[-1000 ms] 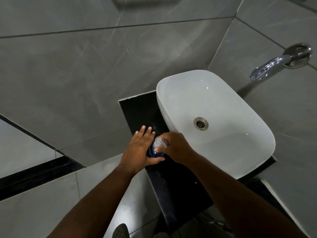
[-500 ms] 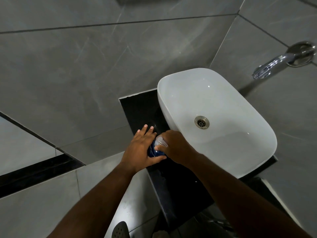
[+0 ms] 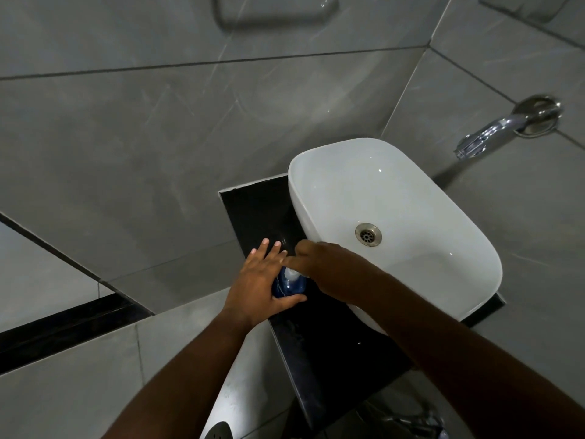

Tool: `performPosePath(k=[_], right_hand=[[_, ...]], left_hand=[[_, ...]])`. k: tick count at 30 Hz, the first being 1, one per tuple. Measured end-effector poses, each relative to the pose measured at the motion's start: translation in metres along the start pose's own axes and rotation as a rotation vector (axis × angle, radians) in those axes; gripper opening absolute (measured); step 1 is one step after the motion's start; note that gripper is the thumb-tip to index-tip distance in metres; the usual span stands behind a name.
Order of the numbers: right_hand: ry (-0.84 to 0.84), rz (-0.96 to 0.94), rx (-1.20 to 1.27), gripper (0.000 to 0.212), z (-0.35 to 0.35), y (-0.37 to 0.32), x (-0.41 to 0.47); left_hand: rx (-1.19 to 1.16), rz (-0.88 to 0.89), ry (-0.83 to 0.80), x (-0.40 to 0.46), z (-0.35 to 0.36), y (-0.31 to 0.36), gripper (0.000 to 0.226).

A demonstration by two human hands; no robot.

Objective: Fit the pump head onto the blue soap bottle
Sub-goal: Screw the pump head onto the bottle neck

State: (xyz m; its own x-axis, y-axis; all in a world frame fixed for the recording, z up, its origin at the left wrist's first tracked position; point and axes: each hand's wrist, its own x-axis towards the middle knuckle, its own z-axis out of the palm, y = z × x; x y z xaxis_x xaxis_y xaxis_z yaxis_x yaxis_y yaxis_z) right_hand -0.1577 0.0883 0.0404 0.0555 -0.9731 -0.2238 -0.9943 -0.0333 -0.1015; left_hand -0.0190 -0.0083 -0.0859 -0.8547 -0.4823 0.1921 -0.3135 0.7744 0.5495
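The blue soap bottle stands upright on the black counter, just left of the white basin. My left hand wraps its left side, thumb in front, fingers stretched out behind it. A whitish pump head sits on top of the bottle. My right hand comes in from the right and closes over the pump head, fingers reaching to the left across the bottle's top. Most of the bottle is hidden by both hands.
A white vessel basin with a metal drain fills the counter's right side. A chrome spout juts from the tiled wall above it. Grey wall tiles surround the counter; its left edge drops off close to my left wrist.
My right hand has shifted a little left over the bottle's top, fingers now extended toward my left fingers. More of the blue bottle shows below. The left hand keeps its hold.
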Motion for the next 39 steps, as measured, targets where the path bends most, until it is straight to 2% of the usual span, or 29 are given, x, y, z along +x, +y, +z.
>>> performPosePath(k=[3, 5, 7, 11, 16, 19, 23, 26, 30, 39], right_hand=[[-0.159, 0.096, 0.021, 0.036, -0.008, -0.003, 0.011], [-0.113, 0.164, 0.078, 0.018, -0.008, -0.003, 0.012], [-0.052, 0.183, 0.096, 0.011, -0.010, -0.005, 0.010], [-0.028, 0.242, 0.237, 0.014, -0.010, -0.010, 0.001], [-0.110, 0.350, 0.324, 0.036, -0.018, -0.015, 0.004], [-0.070, 0.360, 0.394, 0.044, -0.018, -0.018, 0.004], [-0.066, 0.353, 0.410, 0.031, -0.012, -0.018, 0.005], [-0.088, 0.384, 0.471, 0.040, -0.001, -0.013, 0.007], [0.098, 0.365, 0.527, 0.063, 0.017, -0.008, -0.006], [0.162, 0.401, 0.602, 0.022, 0.037, -0.007, 0.006]], left_hand=[[0.006, 0.001, 0.001, 0.000, -0.002, 0.000, 0.095], [0.015, -0.001, -0.007, -0.001, -0.002, 0.000, 0.096], [0.021, -0.009, -0.016, -0.001, -0.002, -0.001, 0.097], [0.035, -0.008, -0.012, 0.000, 0.001, -0.003, 0.097], [0.031, -0.010, 0.016, -0.001, 0.003, -0.003, 0.096], [0.010, -0.014, 0.022, -0.001, 0.004, -0.003, 0.094], [-0.005, -0.019, 0.000, -0.001, 0.003, -0.002, 0.092], [0.003, -0.024, -0.014, -0.001, 0.003, -0.003, 0.092], [0.002, -0.020, -0.011, -0.001, 0.001, -0.002, 0.094], [-0.009, -0.021, 0.003, -0.001, 0.002, -0.002, 0.094]])
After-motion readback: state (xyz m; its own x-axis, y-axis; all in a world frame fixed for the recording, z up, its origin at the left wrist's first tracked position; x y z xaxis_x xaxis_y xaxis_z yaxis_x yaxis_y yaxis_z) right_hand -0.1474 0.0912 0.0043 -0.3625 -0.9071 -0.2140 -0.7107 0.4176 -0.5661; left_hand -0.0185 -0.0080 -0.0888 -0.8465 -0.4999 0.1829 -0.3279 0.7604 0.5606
